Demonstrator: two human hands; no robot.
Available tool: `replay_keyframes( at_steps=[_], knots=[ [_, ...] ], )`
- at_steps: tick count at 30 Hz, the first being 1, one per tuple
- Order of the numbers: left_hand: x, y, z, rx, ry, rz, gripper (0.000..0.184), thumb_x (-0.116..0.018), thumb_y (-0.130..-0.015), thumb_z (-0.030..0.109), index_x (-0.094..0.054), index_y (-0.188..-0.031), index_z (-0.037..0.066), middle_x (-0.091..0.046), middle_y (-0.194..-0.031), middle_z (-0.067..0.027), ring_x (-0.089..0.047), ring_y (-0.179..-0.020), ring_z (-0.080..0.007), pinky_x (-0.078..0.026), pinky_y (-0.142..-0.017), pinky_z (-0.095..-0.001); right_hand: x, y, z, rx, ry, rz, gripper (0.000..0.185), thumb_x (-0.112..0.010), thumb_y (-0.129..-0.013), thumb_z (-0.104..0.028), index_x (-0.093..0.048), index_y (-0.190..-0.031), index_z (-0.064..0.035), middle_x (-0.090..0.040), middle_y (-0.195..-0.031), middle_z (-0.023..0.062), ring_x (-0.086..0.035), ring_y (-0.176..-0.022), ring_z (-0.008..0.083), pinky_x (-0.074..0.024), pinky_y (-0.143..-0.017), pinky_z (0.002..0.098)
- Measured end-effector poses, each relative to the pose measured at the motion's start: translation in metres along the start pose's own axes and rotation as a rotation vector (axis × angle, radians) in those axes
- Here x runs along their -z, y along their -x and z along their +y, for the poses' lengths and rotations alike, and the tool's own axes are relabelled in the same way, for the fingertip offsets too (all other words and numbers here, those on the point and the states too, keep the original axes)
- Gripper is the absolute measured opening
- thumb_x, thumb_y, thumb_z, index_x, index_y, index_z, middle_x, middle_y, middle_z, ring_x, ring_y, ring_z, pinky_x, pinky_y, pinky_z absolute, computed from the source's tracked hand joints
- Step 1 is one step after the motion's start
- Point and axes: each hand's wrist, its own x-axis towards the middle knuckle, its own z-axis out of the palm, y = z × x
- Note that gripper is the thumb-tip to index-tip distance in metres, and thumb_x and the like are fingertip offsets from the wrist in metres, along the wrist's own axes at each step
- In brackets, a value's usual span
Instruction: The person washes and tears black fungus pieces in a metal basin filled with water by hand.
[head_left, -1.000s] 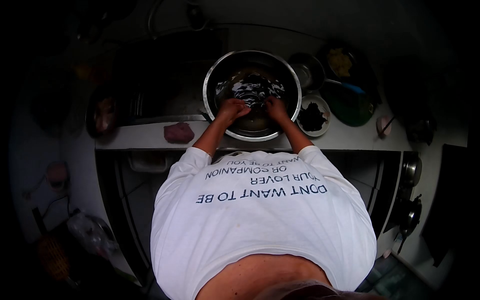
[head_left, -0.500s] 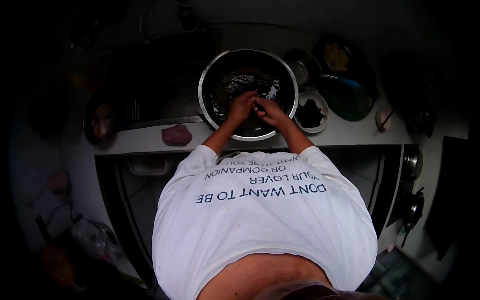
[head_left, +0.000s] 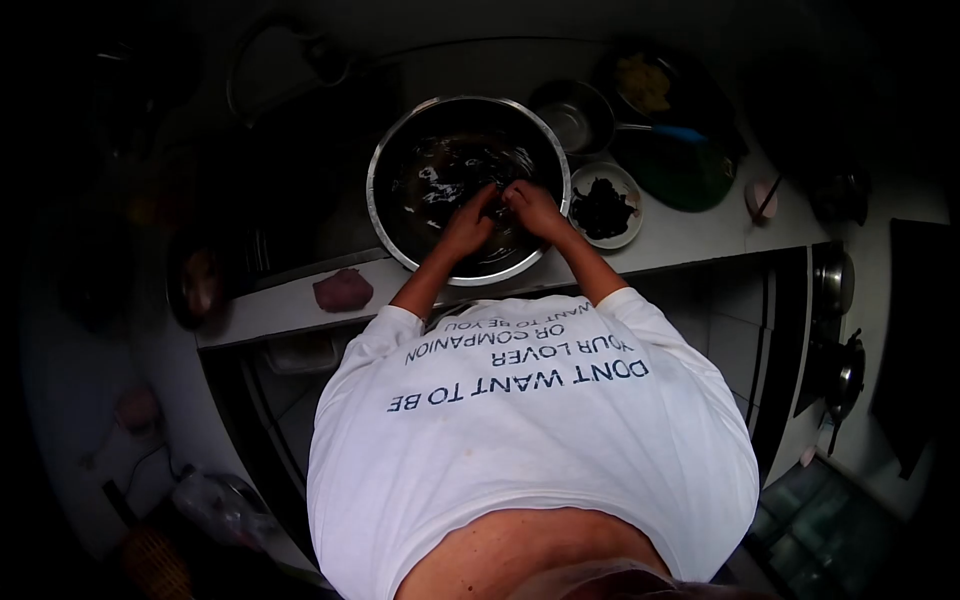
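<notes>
A large metal basin of rippling water with dark pieces stands on the counter before me. Over the water, my left hand has its fingers bent together, pinching at something dark and too small to name. Close beside it, my right hand is closed, fingers curled down near the left fingertips; what it holds is hidden. Just right of the basin, a white plate bears a heap of dark, ruffled pieces that look like black fungus.
Behind the plate sit a saucepan with a blue handle, a green board and a dish of yellow pieces. A reddish lump lies on the counter left of the basin. The surroundings are very dark.
The view has turned slightly, so the basin and plate appear further left. My hands, touching before, are now a little apart at the fingertips. The water still ripples.
</notes>
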Motion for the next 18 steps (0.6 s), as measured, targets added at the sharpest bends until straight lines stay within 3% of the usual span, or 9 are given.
replay_keyframes(
  at_steps=[1, 4, 6, 8, 11, 14, 17, 18],
  knots=[
    [0.002, -0.001, 0.001, 0.007, -0.122, 0.007, 0.052, -0.046, -0.069, 0.003, -0.038, -0.121, 0.004, -0.044, -0.118, -0.0175, -0.042, -0.11, -0.03, -0.034, -0.093, -0.0348, 0.014, 0.003, -0.017, -0.009, 0.102, 0.038, 0.015, -0.042, -0.083, -0.015, -0.049, -0.083, -0.0019, -0.055, -0.068, 0.0141, -0.054, -0.062, 0.0263, -0.0418, -0.056, 0.0346],
    [-0.001, -0.002, -0.007, -0.034, -0.408, 0.014, 0.051, -0.052, -0.069, 0.005, -0.041, -0.119, 0.005, -0.046, -0.116, -0.017, -0.043, -0.107, -0.0311, -0.037, -0.089, -0.037, 0.053, 0.007, -0.016, 0.069, 0.344, 0.331, 0.017, -0.041, -0.084, -0.016, -0.05, -0.084, -0.0021, -0.055, -0.07, 0.0176, -0.054, -0.067, 0.0354, -0.0416, -0.06, 0.0396],
    [-0.006, -0.006, -0.004, -0.044, -0.533, -0.013, 0.051, -0.058, -0.067, 0.009, -0.044, -0.116, 0.007, -0.047, -0.113, -0.0165, -0.045, -0.104, -0.0323, -0.037, -0.088, -0.0372, 0.083, 0.011, -0.014, -0.113, 0.434, 0.453, 0.017, -0.041, -0.084, -0.016, -0.051, -0.084, -0.0029, -0.056, -0.076, 0.0191, -0.053, -0.075, 0.0382, -0.0406, -0.063, 0.0432],
    [-0.012, -0.011, 0.008, 0.007, -0.62, -0.113, 0.051, -0.06, -0.067, 0.012, -0.045, -0.116, 0.009, -0.045, -0.116, -0.0168, -0.044, -0.106, -0.0323, -0.036, -0.091, -0.0358, 0.109, 0.014, 0.016, -0.153, 0.626, 0.591, 0.017, -0.042, -0.083, -0.017, -0.051, -0.086, -0.0034, -0.056, -0.079, 0.0192, -0.053, -0.077, 0.0365, -0.0411, -0.064, 0.0436],
    [-0.029, -0.016, 0.008, -0.067, -0.813, -0.193, 0.045, -0.06, -0.067, 0.012, -0.05, -0.11, 0.011, -0.047, -0.111, -0.0167, -0.047, -0.1, -0.034, -0.039, -0.085, -0.037, 0.131, 0.023, 0.059, -0.107, 0.804, 0.548, 0.018, -0.044, -0.082, -0.019, -0.054, -0.089, -0.0051, -0.057, -0.082, 0.0168, -0.054, -0.079, 0.0347, -0.0427, -0.066, 0.0426],
    [-0.044, -0.012, -0.011, -0.143, -0.82, -0.165, 0.038, -0.057, -0.068, 0.012, -0.054, -0.105, 0.014, -0.048, -0.106, -0.0173, -0.049, -0.094, -0.0333, -0.043, -0.079, -0.0376, 0.138, 0.034, 0.052, -0.303, 0.862, 0.233, 0.021, -0.047, -0.079, -0.022, -0.057, -0.093, -0.0086, -0.059, -0.085, 0.0135, -0.055, -0.081, 0.0329, -0.0438, -0.068, 0.0414],
    [-0.046, -0.012, -0.014, -0.104, -0.797, -0.167, 0.025, -0.053, -0.07, 0.01, -0.059, -0.094, 0.013, -0.053, -0.098, -0.0145, -0.054, -0.085, -0.0314, -0.046, -0.071, -0.0382, 0.135, 0.036, 0.055, -0.242, 0.728, 0.444, 0.021, -0.049, -0.077, -0.022, -0.06, -0.092, -0.0111, -0.059, -0.088, 0.0121, -0.055, -0.083, 0.0319, -0.0442, -0.069, 0.0402],
    [-0.046, -0.012, -0.017, -0.099, -0.816, -0.168, 0.022, -0.052, -0.07, 0.011, -0.06, -0.091, 0.013, -0.055, -0.095, -0.0138, -0.055, -0.083, -0.031, -0.046, -0.07, -0.0384, 0.134, 0.037, 0.056, -0.252, 0.758, 0.415, 0.021, -0.049, -0.077, -0.022, -0.06, -0.092, -0.011, -0.059, -0.088, 0.0126, -0.055, -0.083, 0.0318, -0.0441, -0.07, 0.0404]
  ],
)
